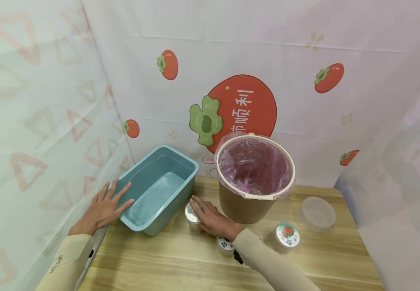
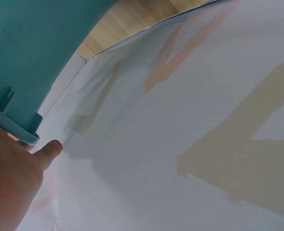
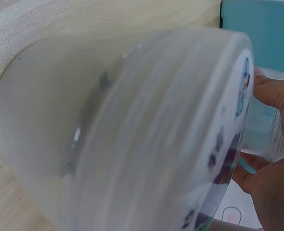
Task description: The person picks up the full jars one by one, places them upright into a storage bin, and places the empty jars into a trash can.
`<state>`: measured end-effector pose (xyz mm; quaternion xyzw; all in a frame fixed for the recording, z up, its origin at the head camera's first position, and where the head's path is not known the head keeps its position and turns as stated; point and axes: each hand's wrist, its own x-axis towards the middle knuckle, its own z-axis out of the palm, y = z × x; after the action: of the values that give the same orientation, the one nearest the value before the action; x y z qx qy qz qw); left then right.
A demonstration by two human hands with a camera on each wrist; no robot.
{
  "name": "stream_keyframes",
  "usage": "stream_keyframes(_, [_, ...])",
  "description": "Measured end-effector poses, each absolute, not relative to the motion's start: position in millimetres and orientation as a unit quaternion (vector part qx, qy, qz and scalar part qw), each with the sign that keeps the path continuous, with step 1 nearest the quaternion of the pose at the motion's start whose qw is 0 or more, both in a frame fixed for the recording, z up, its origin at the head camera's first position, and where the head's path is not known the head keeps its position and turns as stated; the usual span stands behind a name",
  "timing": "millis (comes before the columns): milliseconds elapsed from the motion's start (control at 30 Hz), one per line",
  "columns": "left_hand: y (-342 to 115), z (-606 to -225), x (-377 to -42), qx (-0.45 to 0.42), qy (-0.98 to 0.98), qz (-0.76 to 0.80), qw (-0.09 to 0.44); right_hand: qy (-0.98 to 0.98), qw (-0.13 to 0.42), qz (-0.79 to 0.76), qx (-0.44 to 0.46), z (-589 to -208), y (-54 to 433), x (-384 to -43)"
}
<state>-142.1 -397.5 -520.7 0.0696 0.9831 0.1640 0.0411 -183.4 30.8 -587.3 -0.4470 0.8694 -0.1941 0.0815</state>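
A blue plastic basin (image 1: 175, 205) stands at the left of the table, tilted slightly across it in the head view. My left hand (image 1: 102, 208) rests on its left rim with fingers spread and fairly straight; its thumb (image 2: 49, 153) shows beside the rim in the left wrist view. By the basin's right side, my right hand (image 1: 213, 218) grips a small clear jar (image 3: 263, 137) with a silvery lid (image 1: 192, 213). Partly under the right wrist stands another lidded jar (image 1: 225, 247), which fills much of the right wrist view.
Behind my right hand stands a brown bin (image 1: 246, 208) lined with a pink bag (image 1: 255, 161). To the right are a jar with a tomato-printed lid (image 1: 287, 235) and a round translucent container (image 1: 317, 213). Printed cloth (image 1: 304, 109) hangs behind the wooden table (image 1: 151, 262).
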Motion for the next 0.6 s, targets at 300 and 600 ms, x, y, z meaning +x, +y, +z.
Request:
stream_keyframes(300, [-398, -523, -143, 0.072, 0.983, 0.162, 0.038, 0.884, 0.057, -0.195, -0.421, -574, 38, -179])
stream_keyframes(600, [-397, -521, -143, 0.073, 0.983, 0.162, 0.039, 0.887, 0.028, -0.185, -0.422, -559, 46, -170])
